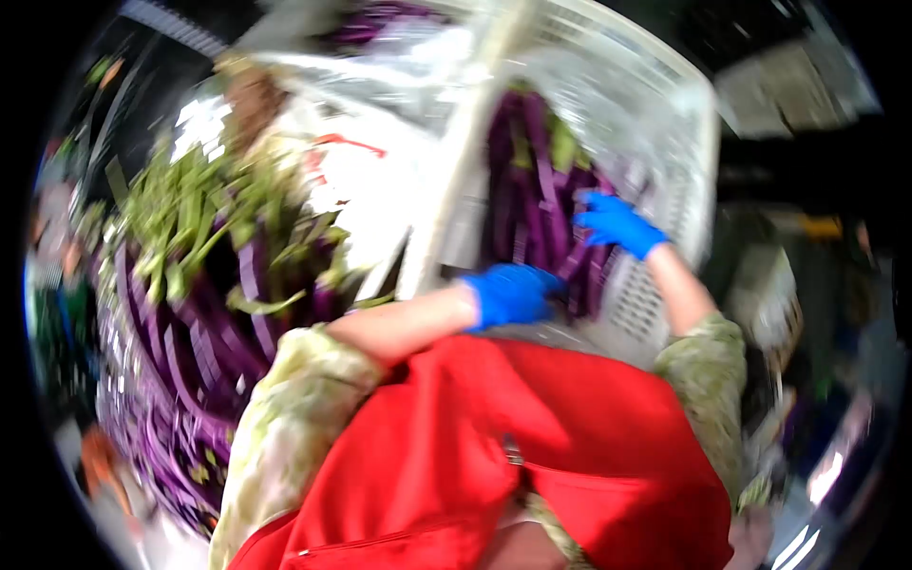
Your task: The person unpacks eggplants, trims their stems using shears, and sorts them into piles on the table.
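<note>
Lying parallel inside the white plastic crate, the long purple eggplants presumably nest compactly. At the crate's near end, the left hand's grip cannot be determined; inside, the right hand's grip is spread, likely for aligning.

We see the left hand as a blue blur and cannot tell whether it grips any eggplants in the white crate. The right hand, nearer the crate's right edge, blurs too. A red apron, cut off below, hides the crate's near edge.
</note>
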